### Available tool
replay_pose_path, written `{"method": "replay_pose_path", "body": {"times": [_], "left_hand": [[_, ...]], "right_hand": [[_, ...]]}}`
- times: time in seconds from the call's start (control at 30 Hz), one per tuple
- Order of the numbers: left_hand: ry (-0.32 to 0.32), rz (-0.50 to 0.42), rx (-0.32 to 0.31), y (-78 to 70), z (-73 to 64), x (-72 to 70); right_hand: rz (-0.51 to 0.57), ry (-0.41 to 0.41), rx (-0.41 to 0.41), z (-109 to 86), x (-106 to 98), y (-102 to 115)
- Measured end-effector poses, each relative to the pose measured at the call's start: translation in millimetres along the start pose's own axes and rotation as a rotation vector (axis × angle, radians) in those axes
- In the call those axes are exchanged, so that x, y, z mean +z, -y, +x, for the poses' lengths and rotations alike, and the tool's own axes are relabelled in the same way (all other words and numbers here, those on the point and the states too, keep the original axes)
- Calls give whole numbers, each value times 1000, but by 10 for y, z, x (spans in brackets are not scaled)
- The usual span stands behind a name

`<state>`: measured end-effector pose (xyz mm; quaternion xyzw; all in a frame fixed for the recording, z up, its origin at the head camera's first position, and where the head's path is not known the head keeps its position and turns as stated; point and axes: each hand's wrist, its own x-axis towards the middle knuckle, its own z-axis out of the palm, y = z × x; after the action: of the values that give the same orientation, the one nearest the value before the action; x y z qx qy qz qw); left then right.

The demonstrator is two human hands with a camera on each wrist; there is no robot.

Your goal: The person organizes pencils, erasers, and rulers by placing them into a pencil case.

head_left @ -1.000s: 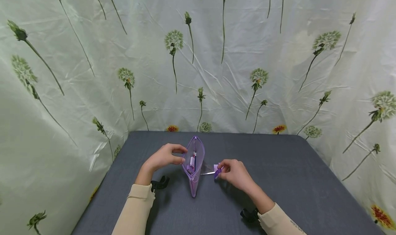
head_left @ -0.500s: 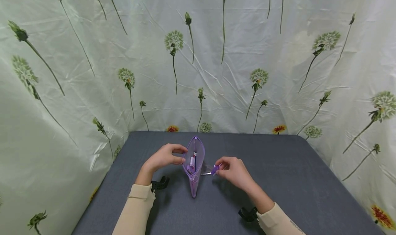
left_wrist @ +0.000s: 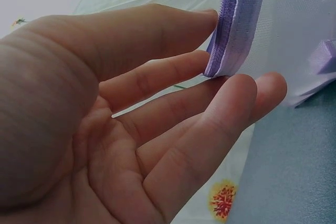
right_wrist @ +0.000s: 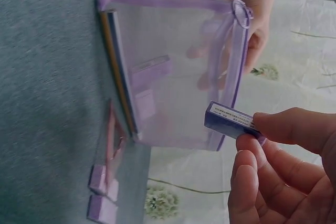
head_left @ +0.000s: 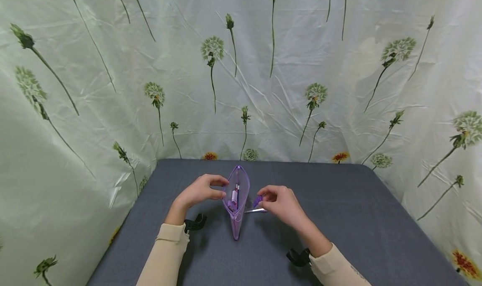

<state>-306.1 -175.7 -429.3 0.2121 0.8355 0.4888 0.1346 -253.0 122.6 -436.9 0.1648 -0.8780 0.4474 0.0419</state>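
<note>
A lilac mesh pencil case (head_left: 236, 226) stands upright with its zipped mouth spread wide. My left hand (head_left: 201, 189) grips its left rim between thumb and fingers; the left wrist view shows the purple zip edge (left_wrist: 229, 24) there. Just right of the case, my right hand (head_left: 283, 203) pinches a small purple eraser (right_wrist: 231, 120) with a printed label, held above the table. Through the mesh show a pencil (right_wrist: 119, 77) and small lilac blocks (right_wrist: 151, 72).
On the dark table (head_left: 320, 202), right of the case, lies a clear triangular ruler (right_wrist: 115, 150) beside two small lilac blocks (right_wrist: 102, 209). A flower-printed curtain (head_left: 286, 122) hangs behind the table and at its sides.
My right hand has lifted the eraser off the table and carried it slightly left, nearer the pencil case. My left hand stays on the rim.
</note>
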Motion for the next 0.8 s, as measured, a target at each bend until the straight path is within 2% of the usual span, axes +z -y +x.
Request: {"method": "replay_pose_path", "body": {"times": [0.23, 0.43, 0.8], "left_hand": [[-1, 1, -4, -1, 19, 0], [-7, -1, -12, -14, 19, 5], [-2, -7, -8, -19, 18, 3]], "right_hand": [[16, -11, -8, 67, 9, 174], [36, -2, -50, 133, 57, 309], [-6, 65, -83, 242, 249, 365]]}}
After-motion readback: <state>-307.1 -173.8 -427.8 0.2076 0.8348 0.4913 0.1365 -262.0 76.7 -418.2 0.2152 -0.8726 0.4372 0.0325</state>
